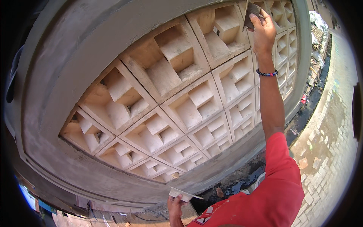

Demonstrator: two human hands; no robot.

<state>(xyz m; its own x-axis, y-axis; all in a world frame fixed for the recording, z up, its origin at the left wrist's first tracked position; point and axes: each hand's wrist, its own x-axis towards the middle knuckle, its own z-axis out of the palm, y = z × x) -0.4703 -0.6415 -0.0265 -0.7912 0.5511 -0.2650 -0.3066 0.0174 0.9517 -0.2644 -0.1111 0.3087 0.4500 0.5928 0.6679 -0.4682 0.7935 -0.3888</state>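
Screen of cream-coloured, square concrete blocks with stepped recesses [185, 109], framed by a smooth grey cement surround [90, 41]. At the screen's upper right we see the right hand [264, 36], thumb and fingers pinched on a dark, flat, four-sided plate [251, 15]; its long axis runs roughly upright, and this hand is the nearer to the upper blocks. Whether plate and blocks touch we cannot tell. Below the screen's lower edge, the left hand [175, 208] grips a pale, flat, sharp-cornered plate [181, 194], its long axis slanting down rightward. On the red fabric shirt [272, 185], below the screen, we find a white print [207, 215] but no legible writing.
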